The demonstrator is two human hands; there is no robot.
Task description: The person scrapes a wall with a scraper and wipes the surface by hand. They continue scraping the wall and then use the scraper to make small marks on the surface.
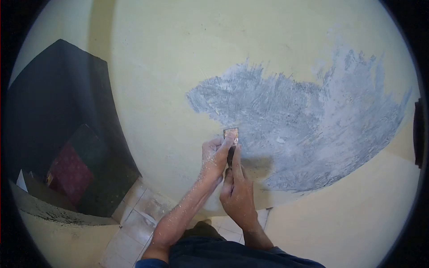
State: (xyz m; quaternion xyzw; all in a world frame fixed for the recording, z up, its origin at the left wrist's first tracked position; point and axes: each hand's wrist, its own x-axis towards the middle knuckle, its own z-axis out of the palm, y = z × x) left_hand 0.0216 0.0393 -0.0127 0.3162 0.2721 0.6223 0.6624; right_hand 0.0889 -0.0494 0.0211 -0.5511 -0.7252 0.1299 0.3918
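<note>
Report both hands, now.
Left hand: closed, pinching the blade end of the scraper against the wall.
Right hand: closed around the scraper's handle, below the left.

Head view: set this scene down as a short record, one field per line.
Tool: scraper, blade at the grey patch's lower-left edge
Left hand: pinching near the blade
Right hand: gripping lower down, around the handle
Wall: pale yellow, with a large streaky grey patch
Left side: dark recess
Below: tiled floor
</note>
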